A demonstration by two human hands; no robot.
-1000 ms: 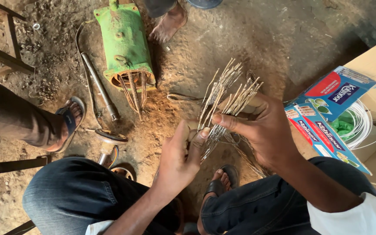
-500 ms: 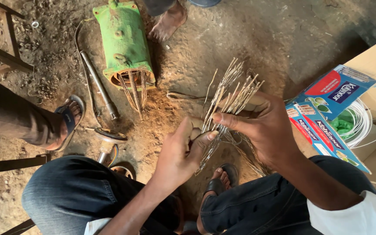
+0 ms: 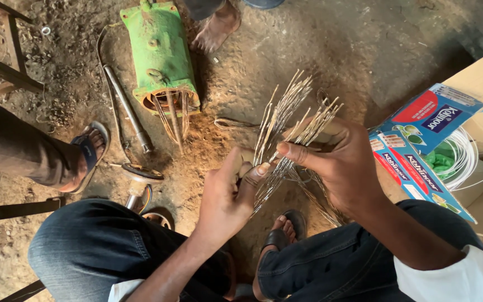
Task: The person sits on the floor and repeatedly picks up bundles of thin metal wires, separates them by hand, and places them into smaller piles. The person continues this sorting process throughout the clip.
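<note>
While a fanned bundle of thin, stiff, pale wire strands (image 3: 286, 134) is held above the middle of the dirt floor (image 3: 320, 50), it is gripped from both sides. The strands could slip, splay further or prick the skin if either grip loosened, since they are springy and spread wide at the top. The right hand (image 3: 336, 168) is closed around the upper part of the bundle, with its fingers (image 3: 294, 152) pinched together on a few strands. The left hand (image 3: 227, 196) is clamped on the lower part, thumb pressed against the curled fingers; how many strands it holds cannot be told. Towards the far left edge of the floor lies a green metal motor housing (image 3: 160, 50) with wires hanging out.
</note>
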